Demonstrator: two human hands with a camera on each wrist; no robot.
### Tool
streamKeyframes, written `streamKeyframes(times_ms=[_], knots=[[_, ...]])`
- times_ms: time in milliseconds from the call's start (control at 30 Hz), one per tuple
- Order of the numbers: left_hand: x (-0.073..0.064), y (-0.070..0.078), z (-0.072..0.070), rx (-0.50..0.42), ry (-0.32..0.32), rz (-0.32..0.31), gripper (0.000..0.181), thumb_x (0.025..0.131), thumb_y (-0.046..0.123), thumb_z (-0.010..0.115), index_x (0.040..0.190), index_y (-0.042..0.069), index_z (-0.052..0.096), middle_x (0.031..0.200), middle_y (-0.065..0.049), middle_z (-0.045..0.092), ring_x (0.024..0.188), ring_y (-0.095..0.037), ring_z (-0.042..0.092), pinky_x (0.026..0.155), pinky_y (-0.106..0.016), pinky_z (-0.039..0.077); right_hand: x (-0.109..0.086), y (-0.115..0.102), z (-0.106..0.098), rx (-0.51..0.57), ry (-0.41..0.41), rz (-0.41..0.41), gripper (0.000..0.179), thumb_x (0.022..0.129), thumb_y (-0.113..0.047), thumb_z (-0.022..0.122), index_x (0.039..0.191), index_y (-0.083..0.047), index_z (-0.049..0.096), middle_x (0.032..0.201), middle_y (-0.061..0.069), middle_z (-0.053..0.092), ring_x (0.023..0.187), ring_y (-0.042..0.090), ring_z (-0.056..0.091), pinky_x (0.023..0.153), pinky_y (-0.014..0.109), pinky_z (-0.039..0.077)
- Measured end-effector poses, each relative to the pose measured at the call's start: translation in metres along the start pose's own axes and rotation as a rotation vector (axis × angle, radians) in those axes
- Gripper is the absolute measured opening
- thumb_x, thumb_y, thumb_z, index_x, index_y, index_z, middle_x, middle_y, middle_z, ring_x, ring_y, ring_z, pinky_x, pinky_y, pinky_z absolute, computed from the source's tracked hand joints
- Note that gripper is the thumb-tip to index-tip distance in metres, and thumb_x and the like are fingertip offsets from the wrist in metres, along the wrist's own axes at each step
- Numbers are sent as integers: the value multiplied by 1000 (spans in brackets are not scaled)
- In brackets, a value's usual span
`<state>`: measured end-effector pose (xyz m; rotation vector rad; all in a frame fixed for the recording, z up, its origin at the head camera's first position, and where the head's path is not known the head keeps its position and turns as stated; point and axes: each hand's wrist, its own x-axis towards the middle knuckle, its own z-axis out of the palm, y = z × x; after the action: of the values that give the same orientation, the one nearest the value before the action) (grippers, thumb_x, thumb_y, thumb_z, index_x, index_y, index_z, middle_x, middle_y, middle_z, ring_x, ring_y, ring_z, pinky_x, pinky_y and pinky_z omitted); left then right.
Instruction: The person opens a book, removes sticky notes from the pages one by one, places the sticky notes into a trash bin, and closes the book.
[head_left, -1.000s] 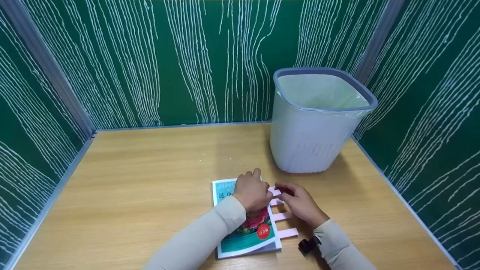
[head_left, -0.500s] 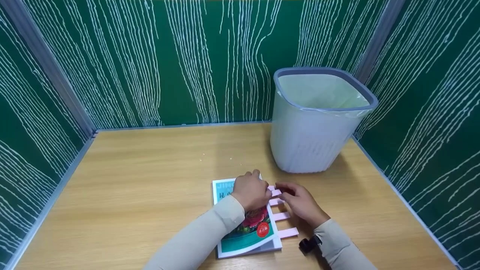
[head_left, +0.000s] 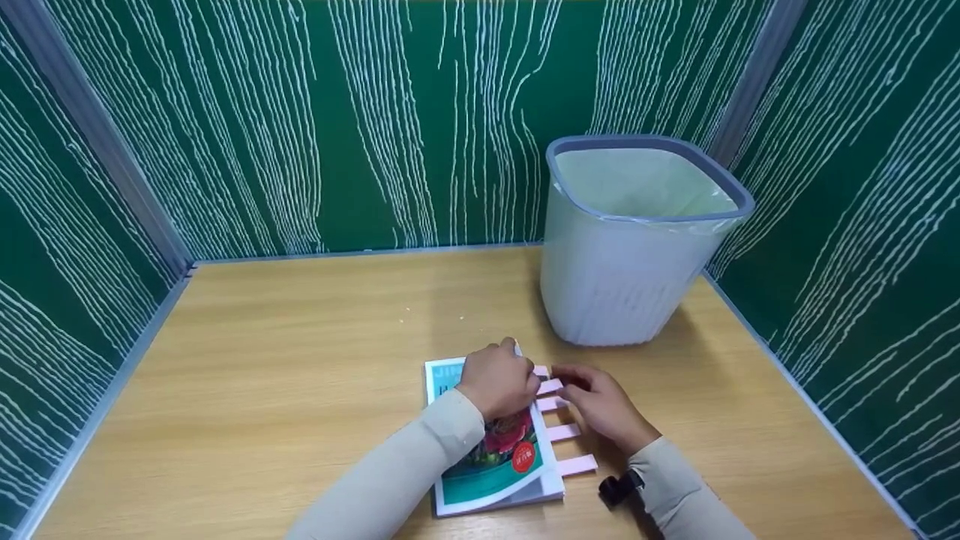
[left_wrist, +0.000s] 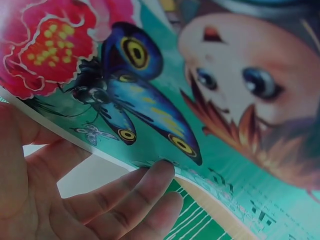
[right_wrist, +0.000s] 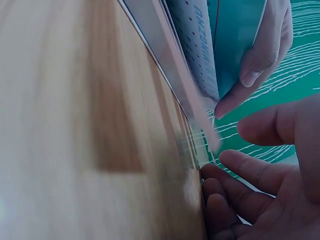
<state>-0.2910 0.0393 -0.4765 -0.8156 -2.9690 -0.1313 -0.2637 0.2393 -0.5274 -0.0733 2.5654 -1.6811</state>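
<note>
A paperback book point(head_left: 480, 487) with a green and blue cover lies on the table. My left hand point(head_left: 499, 382) grips the cover's right edge near its upper corner and holds it raised in a bend. In the left wrist view the cover point(left_wrist: 150, 100) shows a butterfly and a cartoon face, with the left fingers point(left_wrist: 155, 180) at its edge. Several pink paper strips point(head_left: 576, 466) stick out from the book's right side. Beside the upper strips is my right hand point(head_left: 611, 412), its thumb and fingers apart. A strip point(right_wrist: 197, 110) ends close to the right fingertips point(right_wrist: 232, 157).
A white bin point(head_left: 619, 277) with a grey rim and a pale liner stands at the back right of the wooden table point(head_left: 300, 322). Small white specks lie behind the book. Green panels with white lines enclose the back and sides. A dark wristband point(head_left: 619, 489) sits at the right sleeve.
My left hand has shifted slightly left, and the cover's right edge is lifted and bent a little more, baring more of the strips' inner ends. The right hand stays nearly still.
</note>
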Motion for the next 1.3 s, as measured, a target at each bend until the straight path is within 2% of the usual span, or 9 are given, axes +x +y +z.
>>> streamKeyframes(times_ms=[267,500,600,733,833,900,1067,1167,1300], knots=[[-4,-9,-8,-80,28,-7,38,103,42,50,112,22,81,120,-11,68,85,-22,68,80,-44,64,2,-1,0,-29,-2,-49,41,99,-8,59,140,-2,61,140,16,64,135,32,55,119,53,40],[-12,-24,-22,-165,78,-16,42,103,40,47,120,17,77,127,-13,67,88,-22,67,85,-44,63,4,-3,-1,-13,-18,-33,44,100,-11,60,143,-3,59,144,16,61,139,34,52,120,54,37],[-20,-34,-31,-227,82,-59,42,102,41,49,124,17,75,128,-10,67,93,-21,66,89,-42,62,4,-3,-2,-9,-31,-10,45,101,-13,59,145,-4,57,147,16,58,141,34,50,121,56,36],[-35,-53,-45,-363,71,-119,34,99,45,58,115,21,74,111,0,66,92,-16,60,83,-35,58,4,-2,-2,-16,-26,14,47,101,-14,58,147,-6,56,150,15,56,143,34,47,122,56,34],[-52,-72,-53,-483,62,-162,28,95,50,64,106,25,71,99,5,64,89,-16,59,76,-32,55,4,-2,0,-13,-23,29,47,101,-15,59,147,-7,56,151,14,55,144,33,47,122,55,34],[-66,-85,-57,-551,59,-192,31,92,54,68,104,25,68,98,5,65,89,-17,61,76,-32,55,4,-2,1,-18,-27,38,47,101,-17,59,147,-7,55,151,14,55,144,33,46,122,56,34],[-93,-112,-56,-702,63,-292,39,84,53,81,106,25,65,106,3,66,96,-20,62,81,-33,54,3,0,1,-22,-12,41,45,101,-18,59,145,-8,58,148,13,57,140,32,50,121,56,36],[-102,-124,-49,-768,74,-338,39,81,45,86,106,25,64,110,0,65,99,-23,61,82,-33,52,1,0,1,-8,-2,0,42,101,-15,61,141,-4,60,142,15,61,134,31,55,117,51,41],[-108,-138,-35,-879,105,-362,36,84,34,86,110,24,63,121,-2,63,106,-26,60,89,-35,55,0,0,0,-4,5,-41,40,100,-13,61,138,1,62,137,17,64,128,30,58,112,45,45]])
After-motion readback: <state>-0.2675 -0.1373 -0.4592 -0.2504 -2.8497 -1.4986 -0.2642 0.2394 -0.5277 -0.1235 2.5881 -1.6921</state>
